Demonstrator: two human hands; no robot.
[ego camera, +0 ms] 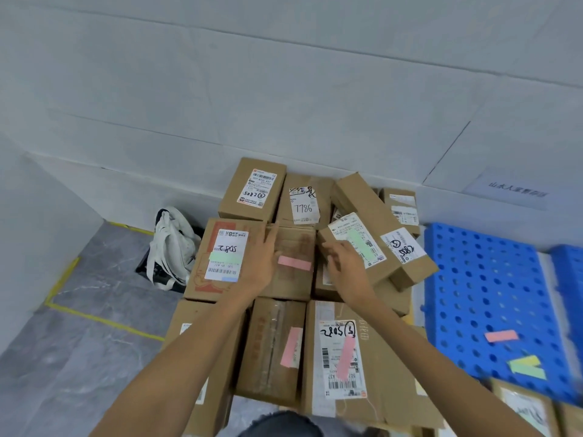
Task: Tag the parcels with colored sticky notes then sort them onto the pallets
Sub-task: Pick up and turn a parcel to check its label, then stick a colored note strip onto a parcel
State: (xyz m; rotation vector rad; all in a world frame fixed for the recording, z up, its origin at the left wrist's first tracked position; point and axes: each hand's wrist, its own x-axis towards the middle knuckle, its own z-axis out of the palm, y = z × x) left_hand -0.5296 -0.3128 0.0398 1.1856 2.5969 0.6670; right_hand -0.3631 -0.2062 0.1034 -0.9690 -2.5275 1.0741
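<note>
A heap of cardboard parcels lies against the wall. My left hand (263, 257) rests flat, fingers straight, on a large parcel (293, 247) that carries a pink sticky note (294, 263) and, on its label, a green sticky note (225, 257). My right hand (344, 263) hovers with loosely spread fingers at the near end of a tilted parcel (378, 272) with a green note (359, 247) on its label; it holds nothing. Two near parcels carry pink notes (291, 346) (345, 357).
A blue perforated pallet (479, 279) lies at the right with pink (501, 336), yellow and green (527, 367) sticky notes on it. A white bag (172, 247) sits on the floor left of the heap. Yellow tape (104, 321) marks the grey floor.
</note>
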